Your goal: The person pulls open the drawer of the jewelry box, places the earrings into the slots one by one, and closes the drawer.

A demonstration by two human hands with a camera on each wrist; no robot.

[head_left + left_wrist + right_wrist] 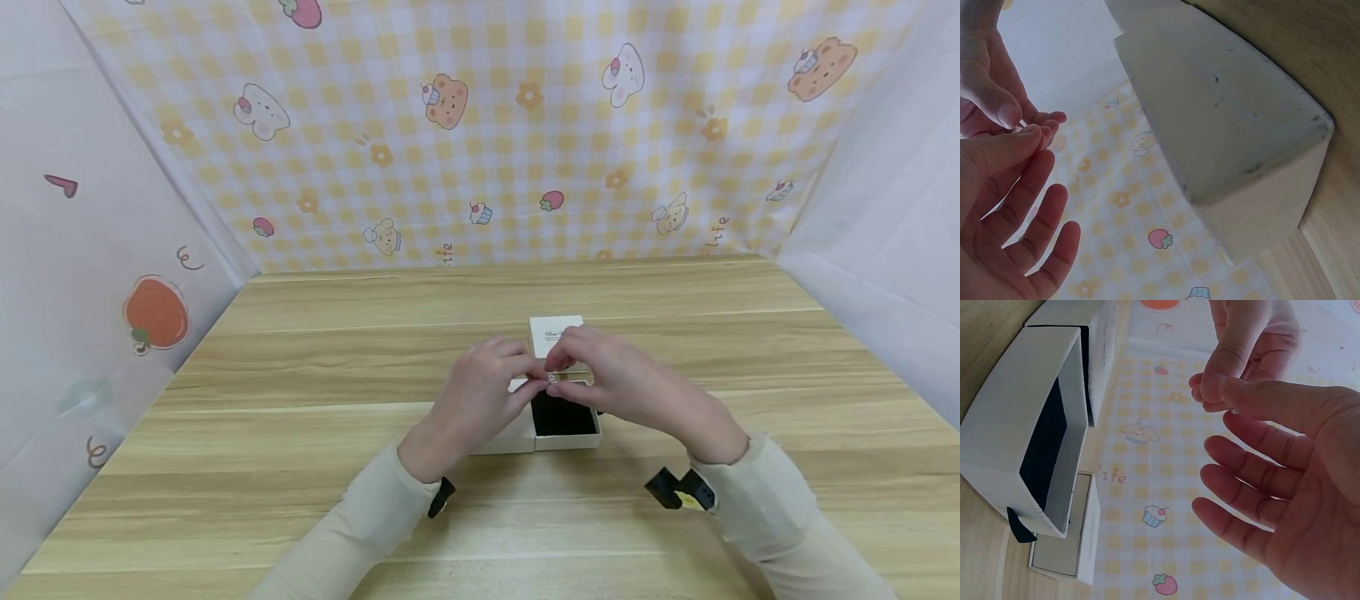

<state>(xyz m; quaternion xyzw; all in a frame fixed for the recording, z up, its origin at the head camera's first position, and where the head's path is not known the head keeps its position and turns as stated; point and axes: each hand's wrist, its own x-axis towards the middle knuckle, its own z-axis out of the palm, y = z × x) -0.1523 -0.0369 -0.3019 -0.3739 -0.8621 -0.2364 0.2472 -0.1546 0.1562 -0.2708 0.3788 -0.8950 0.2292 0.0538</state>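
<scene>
A tiny sparkling piece of jewellery (552, 379), its exact kind too small to tell, is between my fingertips above an open white box. My left hand (487, 383) pinches it from the left with thumb and index finger. From the other side my right hand (618, 375) pinches it too; in the right wrist view its other fingers spread out, and a glint of the jewellery (1234, 411) shows by the thumb. Below lies the open box (567, 443) with a black inside. A white box part (506, 442) adjoins it on the left, partly behind my left hand.
Behind the open box lies a white box piece with printed lettering (551, 325), partly covered by my right hand. A black ribbon tab (1020, 526) sticks out of the open box's side. A checked cloth (495, 158) hangs at the back edge of the wooden table (337, 317).
</scene>
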